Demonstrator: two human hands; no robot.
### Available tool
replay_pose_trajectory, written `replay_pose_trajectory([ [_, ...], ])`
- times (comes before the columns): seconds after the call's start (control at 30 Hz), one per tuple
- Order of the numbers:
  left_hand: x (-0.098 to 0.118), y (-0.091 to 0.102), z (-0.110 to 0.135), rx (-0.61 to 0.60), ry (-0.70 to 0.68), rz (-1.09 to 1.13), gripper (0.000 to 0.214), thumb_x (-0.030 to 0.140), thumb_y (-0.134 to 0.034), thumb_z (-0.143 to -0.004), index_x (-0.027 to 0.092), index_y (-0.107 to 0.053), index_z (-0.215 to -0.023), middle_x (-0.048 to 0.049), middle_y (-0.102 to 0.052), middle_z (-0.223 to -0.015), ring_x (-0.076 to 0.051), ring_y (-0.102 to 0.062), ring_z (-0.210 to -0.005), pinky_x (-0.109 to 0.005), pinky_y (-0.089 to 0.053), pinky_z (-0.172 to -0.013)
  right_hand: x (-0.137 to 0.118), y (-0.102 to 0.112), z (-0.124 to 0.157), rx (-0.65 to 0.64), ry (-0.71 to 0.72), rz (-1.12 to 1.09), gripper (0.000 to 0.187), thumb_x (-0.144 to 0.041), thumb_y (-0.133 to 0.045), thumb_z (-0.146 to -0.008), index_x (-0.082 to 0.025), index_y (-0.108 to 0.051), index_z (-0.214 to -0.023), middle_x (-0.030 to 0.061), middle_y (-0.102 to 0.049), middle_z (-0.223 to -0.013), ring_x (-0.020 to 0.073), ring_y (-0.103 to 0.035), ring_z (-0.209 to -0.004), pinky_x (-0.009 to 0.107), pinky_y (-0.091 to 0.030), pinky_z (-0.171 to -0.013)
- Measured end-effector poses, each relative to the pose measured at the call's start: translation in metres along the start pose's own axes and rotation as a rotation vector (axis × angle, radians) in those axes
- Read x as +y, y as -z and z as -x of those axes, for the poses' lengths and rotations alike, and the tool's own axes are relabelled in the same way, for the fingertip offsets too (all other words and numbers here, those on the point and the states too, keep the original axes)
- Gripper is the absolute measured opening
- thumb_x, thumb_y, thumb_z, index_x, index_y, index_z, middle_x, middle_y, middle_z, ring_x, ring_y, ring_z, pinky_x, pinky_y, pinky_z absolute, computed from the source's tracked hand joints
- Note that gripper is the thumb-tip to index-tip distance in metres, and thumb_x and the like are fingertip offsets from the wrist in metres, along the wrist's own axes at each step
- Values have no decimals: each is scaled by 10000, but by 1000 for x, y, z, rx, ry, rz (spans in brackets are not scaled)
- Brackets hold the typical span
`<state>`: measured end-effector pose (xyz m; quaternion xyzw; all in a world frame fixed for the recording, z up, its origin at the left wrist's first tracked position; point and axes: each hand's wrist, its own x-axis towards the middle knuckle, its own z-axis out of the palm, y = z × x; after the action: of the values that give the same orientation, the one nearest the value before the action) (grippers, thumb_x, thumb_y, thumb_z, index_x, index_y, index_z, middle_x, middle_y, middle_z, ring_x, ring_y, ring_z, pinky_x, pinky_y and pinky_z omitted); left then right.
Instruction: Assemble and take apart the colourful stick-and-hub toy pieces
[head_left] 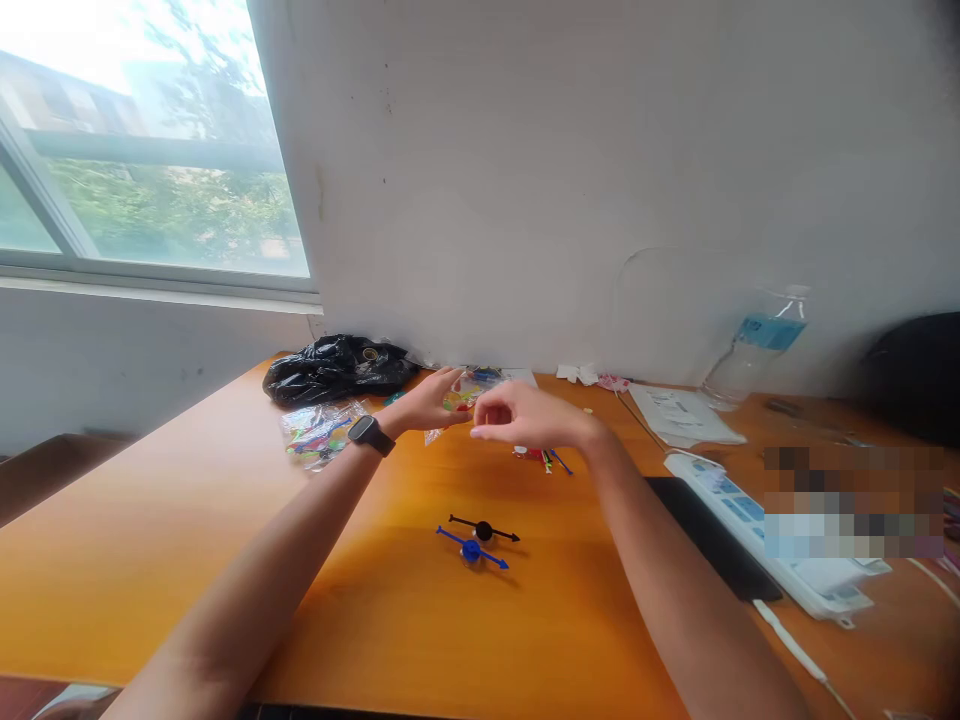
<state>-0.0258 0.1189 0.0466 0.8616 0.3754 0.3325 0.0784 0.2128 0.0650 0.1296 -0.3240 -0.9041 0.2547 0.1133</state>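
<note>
My left hand (429,402), with a dark watch (371,435) on its wrist, is stretched out over the back of the table, thumb and fingers apart. Facing it from the right, my right hand (525,415) has its fingers curled in; anything inside them is hidden. Just behind both hands lies a clear plastic bag (466,390) of colourful small parts, partly covered by them. Nearer to me, a blue arrow spinner (471,550) and a black arrow spinner (484,531) rest side by side on the wooden table (390,630).
Small coloured arrow pieces (551,461) lie below my right hand. To the left are another bag of parts (321,432) and a black plastic bag (337,368). A power strip (750,520), a black flat device (709,530), paper (682,415) and a bottle (757,345) occupy the right.
</note>
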Motion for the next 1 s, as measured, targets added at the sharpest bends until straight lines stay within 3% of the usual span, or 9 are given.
replay_pose_trajectory([
  [0.17, 1, 0, 1, -16, 11, 11, 557, 353, -757, -806, 182, -597, -1311, -107, -628, -1112, -291, -626, -1028, -434, -518, -938, -5, -41, -23, -465, 8, 46, 342, -413, -741, -812, -215, -747, -1090, 30, -741, -964, 178, -661, -834, 241, -432, -619],
  [0.27, -1, 0, 1, -39, 38, -3, 574, 376, -776, -794, 173, -603, -1303, -108, -621, -1106, -303, -626, -1041, -448, -517, -954, -3, -66, -36, -686, 0, 55, 288, -416, -732, -809, -205, -760, -1004, 22, -767, -952, 183, -681, -838, 245, -439, -627],
  [0.33, -2, 0, 2, -38, 40, -5, 549, 376, -776, -796, 172, -616, -1280, -107, -622, -1101, -305, -625, -1052, -451, -515, -965, 1, -78, -42, -753, 3, 46, 230, -395, -710, -822, -192, -758, -920, 17, -773, -906, 182, -687, -816, 249, -439, -625],
  [0.43, -3, 1, 2, -36, 31, -5, 574, 371, -784, -792, 185, -609, -1305, -109, -634, -1130, -304, -622, -1072, -455, -510, -983, 7, -83, -45, -729, 30, 25, 195, -364, -736, -808, -178, -745, -867, 17, -769, -905, 177, -682, -821, 242, -445, -642],
  [0.57, -3, 1, 1, -38, 19, -8, 603, 374, -784, -789, 184, -599, -1332, -112, -641, -1136, -302, -625, -1059, -459, -515, -970, 12, -62, -38, -593, 53, -20, 154, -317, -729, -829, -169, -730, -873, 27, -754, -890, 167, -667, -802, 237, -449, -648],
  [0.7, -4, 1, 1, -7, -13, -15, 584, 349, -760, -807, 193, -595, -1345, -109, -647, -1130, -292, -630, -1039, -441, -524, -946, 10, -15, -13, -409, 41, -166, 134, -305, -695, -867, -171, -707, -868, 19, -708, -799, 151, -639, -707, 242, -452, -601],
  [0.8, -4, 1, 1, -12, -13, -20, 628, 361, -766, -806, 193, -576, -1380, -99, -646, -1095, -290, -633, -1013, -433, -532, -919, 9, 19, 11, -132, 51, -368, 189, -361, -721, -874, -174, -708, -898, 14, -676, -770, 144, -623, -682, 259, -484, -624],
  [0.87, -3, 2, 0, -26, -13, -19, 643, 373, -769, -812, 194, -566, -1396, -98, -640, -1097, -289, -631, -1016, -436, -530, -928, 11, 34, 21, 131, 61, -456, 221, -392, -751, -862, -178, -714, -904, 18, -674, -782, 149, -624, -701, 278, -506, -664],
  [1.0, 1, 3, 0, -45, -19, -11, 678, 391, -770, -825, 184, -545, -1430, -107, -625, -1122, -292, -625, -1029, -443, -530, -938, 20, 46, 24, 599, 64, -476, 229, -384, -806, -804, -178, -721, -857, 17, -654, -741, 147, -593, -676, 301, -514, -686],
])
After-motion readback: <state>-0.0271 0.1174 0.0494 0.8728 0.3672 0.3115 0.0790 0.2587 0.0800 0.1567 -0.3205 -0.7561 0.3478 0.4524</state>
